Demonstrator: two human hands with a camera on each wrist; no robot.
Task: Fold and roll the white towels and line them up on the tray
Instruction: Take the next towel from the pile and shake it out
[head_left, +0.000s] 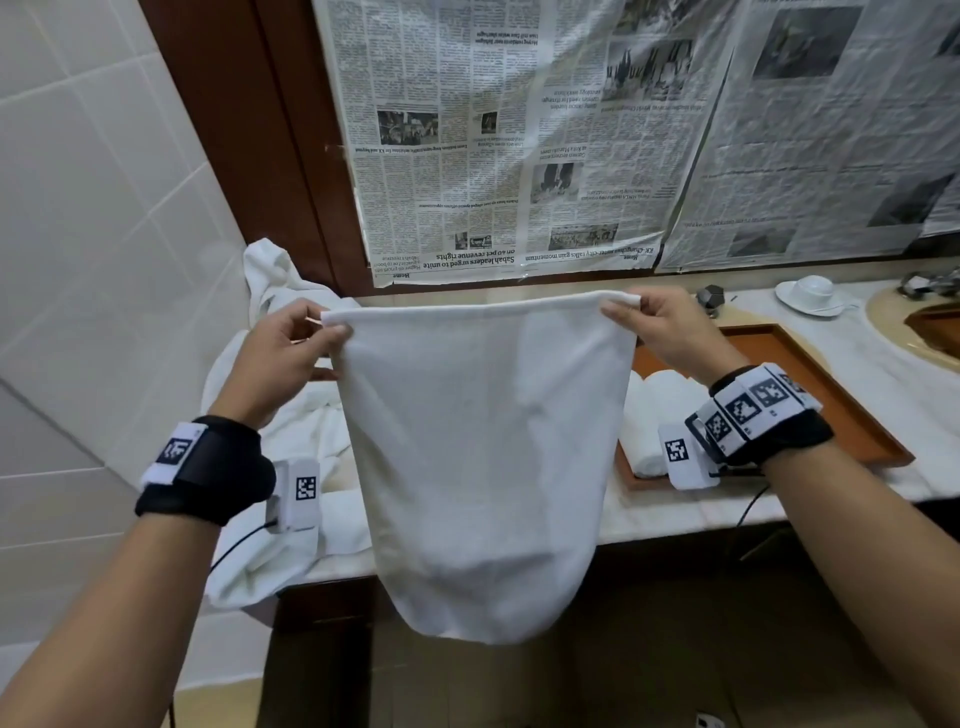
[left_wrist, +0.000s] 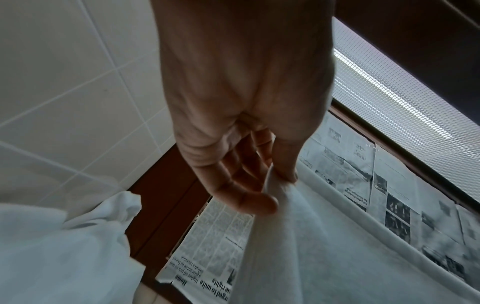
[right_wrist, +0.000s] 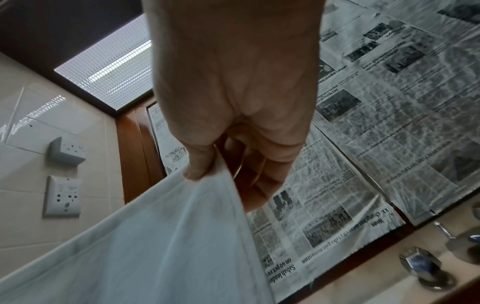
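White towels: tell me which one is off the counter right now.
The towel hanging between both hands, pinched at its top corners. The rolled towels lie on the tray; the crumpled pile lies on the counter.

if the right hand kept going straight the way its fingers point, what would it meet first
Most likely the newspaper covering the wall behind the counter: the right hand, pinching the towel corner, points forward at it. Nothing else shows between, though depth is unclear.
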